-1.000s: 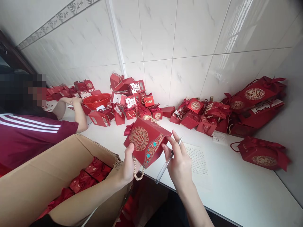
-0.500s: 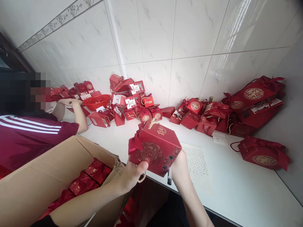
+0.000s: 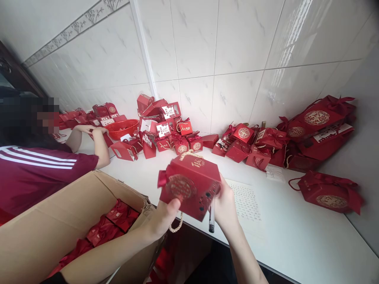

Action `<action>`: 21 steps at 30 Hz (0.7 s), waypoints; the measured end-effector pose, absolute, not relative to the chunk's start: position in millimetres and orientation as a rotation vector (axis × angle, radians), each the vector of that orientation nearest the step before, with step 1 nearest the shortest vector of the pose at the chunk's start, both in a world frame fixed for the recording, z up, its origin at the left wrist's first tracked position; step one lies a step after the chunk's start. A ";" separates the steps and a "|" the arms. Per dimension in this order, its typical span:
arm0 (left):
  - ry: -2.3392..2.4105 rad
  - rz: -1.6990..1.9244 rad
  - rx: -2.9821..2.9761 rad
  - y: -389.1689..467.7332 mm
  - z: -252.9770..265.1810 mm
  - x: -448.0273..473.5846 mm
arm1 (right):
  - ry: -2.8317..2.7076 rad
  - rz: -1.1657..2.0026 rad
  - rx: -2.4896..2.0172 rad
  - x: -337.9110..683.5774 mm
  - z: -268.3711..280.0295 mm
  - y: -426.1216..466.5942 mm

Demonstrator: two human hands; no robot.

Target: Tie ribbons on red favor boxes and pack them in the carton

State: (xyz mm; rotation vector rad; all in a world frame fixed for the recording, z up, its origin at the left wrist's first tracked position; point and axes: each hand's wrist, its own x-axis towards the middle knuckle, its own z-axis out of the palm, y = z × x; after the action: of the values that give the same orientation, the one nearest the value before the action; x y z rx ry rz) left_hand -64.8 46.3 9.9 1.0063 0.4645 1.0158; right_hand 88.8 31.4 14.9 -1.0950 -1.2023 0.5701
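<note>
Between my two hands I hold a red gift box (image 3: pixel 192 185) with gold lettering, a round gold emblem, a red ribbon and twisted rope handles. My left hand (image 3: pixel 166 219) grips its lower left side, the thumb pressed on the front face below the emblem. At the right side my right hand (image 3: pixel 225 201) is closed on the box, its fingers mostly hidden behind it. A pen (image 3: pixel 211 219) with a clear barrel and dark end also sticks down from that hand. The box is tilted, above the table's front edge.
A cardboard carton (image 3: pixel 74 209) with several red boxes stands at the left. Behind, along the tiled wall, are heaps of red gift boxes (image 3: pixel 245 146) and a red basin (image 3: pixel 122 128). A written sheet (image 3: pixel 245 201) lies on the white table (image 3: pixel 299 236). Another person (image 3: pixel 38 165) sits at left.
The box in my hands has shifted slightly left and turned a little, showing more of the pen under it. The other person's head has moved slightly.
</note>
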 end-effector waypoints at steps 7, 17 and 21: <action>0.314 0.897 0.777 48.6 23.7 -52.5 | -1.188 0.657 -1.027 94.3 18.3 25.7; 0.268 0.901 0.704 53.3 22.8 -58.1 | -1.076 0.630 -1.103 93.9 25.1 27.2; 0.320 0.919 0.697 52.3 22.0 -60.3 | -1.085 0.666 -0.958 96.0 24.6 24.3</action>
State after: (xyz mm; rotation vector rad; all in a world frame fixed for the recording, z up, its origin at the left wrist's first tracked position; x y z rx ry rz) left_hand -60.3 52.3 22.0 0.6967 0.3203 0.9188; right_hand 96.0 24.3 24.6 -0.9577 -1.0845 0.6660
